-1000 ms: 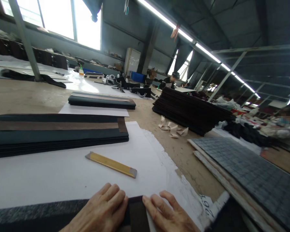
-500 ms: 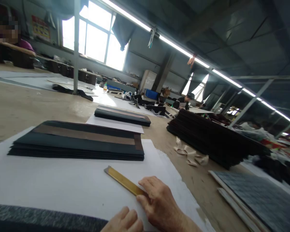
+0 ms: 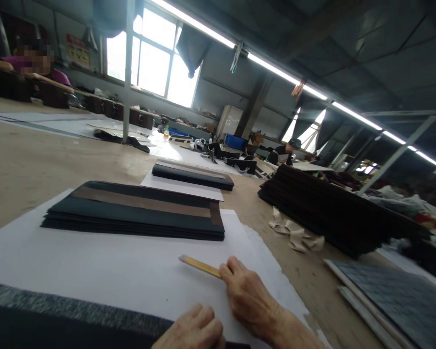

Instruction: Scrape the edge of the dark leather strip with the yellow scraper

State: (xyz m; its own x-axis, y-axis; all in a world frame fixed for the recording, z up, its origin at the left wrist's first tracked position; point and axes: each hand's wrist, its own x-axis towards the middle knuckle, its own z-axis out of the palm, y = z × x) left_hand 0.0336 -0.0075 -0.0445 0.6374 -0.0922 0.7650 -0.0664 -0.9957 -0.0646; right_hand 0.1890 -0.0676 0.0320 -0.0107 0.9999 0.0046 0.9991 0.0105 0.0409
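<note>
My right hand [image 3: 249,295] is closed around one end of a flat yellow bar with a grey tip [image 3: 201,265]. The bar points left, over a white sheet [image 3: 105,264]. At the bottom edge my left hand [image 3: 192,327] has its fingers curled at a dark panel with a speckled grey edge strip [image 3: 76,309]; its fingertips are hidden. Beyond the hands, a stack of dark folded pieces [image 3: 138,213] with a brown stripe on top lies on the sheet.
A smaller dark stack [image 3: 192,175] lies farther back on white paper. To the right are cream scraps [image 3: 294,232], a tall dark pile [image 3: 323,208] and grey-blue boards [image 3: 396,295]. A pole [image 3: 127,72] rises at the left; one person [image 3: 60,77] sits behind, another [image 3: 280,154] farther off.
The yellow bar has turned and now shows a narrower side. The dark panel reaches higher into view, and the whole scene has shifted right as the camera turned.
</note>
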